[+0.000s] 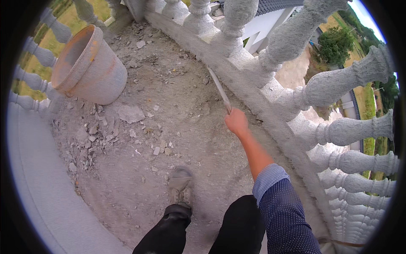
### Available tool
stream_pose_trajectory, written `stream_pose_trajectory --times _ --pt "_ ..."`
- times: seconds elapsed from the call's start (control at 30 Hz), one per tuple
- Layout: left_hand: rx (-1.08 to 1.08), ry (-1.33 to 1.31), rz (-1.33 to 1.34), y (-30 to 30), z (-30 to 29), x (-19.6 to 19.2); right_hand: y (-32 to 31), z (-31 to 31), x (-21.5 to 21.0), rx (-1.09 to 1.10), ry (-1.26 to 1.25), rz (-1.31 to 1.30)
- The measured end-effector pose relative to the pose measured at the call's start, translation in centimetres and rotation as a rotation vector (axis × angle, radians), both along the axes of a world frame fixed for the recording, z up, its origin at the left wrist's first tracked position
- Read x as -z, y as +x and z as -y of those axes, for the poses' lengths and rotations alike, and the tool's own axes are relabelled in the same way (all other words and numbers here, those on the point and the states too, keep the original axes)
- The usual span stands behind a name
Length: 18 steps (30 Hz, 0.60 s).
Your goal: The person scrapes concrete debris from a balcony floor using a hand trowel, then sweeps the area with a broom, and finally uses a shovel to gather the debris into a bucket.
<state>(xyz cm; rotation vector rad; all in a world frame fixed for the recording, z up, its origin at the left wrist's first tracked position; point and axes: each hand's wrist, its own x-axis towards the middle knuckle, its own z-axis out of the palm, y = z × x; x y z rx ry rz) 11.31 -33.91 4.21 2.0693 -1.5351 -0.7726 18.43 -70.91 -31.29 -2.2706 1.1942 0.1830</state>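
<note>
My right hand [237,120] is closed around the near end of a long, narrow, pale metal bar [218,86]. From my fist the bar slants forward and left. Its far end reaches the dusty floor beside the rough concrete curb [256,95] below the balusters. Whether that tip touches the curb or only the floor, I cannot tell. My right arm, in a dark dotted sleeve with the cuff rolled up, comes from the lower right. My left hand is out of view.
A stained, mortar-crusted bucket [103,74] stands tilted at the far left. Broken mortar chunks [91,137] and a flat slab piece [130,113] litter the floor. Balusters [334,89] line the right and far edges. A low pale wall [38,169] curves along the left.
</note>
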Motion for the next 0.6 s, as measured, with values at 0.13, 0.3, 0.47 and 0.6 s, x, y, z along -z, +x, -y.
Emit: stream_pose_trajectory --times 0.13,0.3,0.47,0.6 --pt "0.002 0.024 0.019 0.1 0.1 -0.1 0.8 -3.9 2.2 -0.032 0.166 0.006" --pt "0.033 -0.016 -0.002 0.0 0.2 0.0 0.6 -10.7 0.3 -0.43 0.307 -0.04" --pt "-0.019 0.016 0.019 -0.2 -0.5 0.2 1.1 -7.4 0.9 -0.071 0.122 0.089" --pt "-0.038 0.031 0.026 0.0 -0.9 -0.1 1.9 -4.1 2.6 0.132 0.035 0.064"
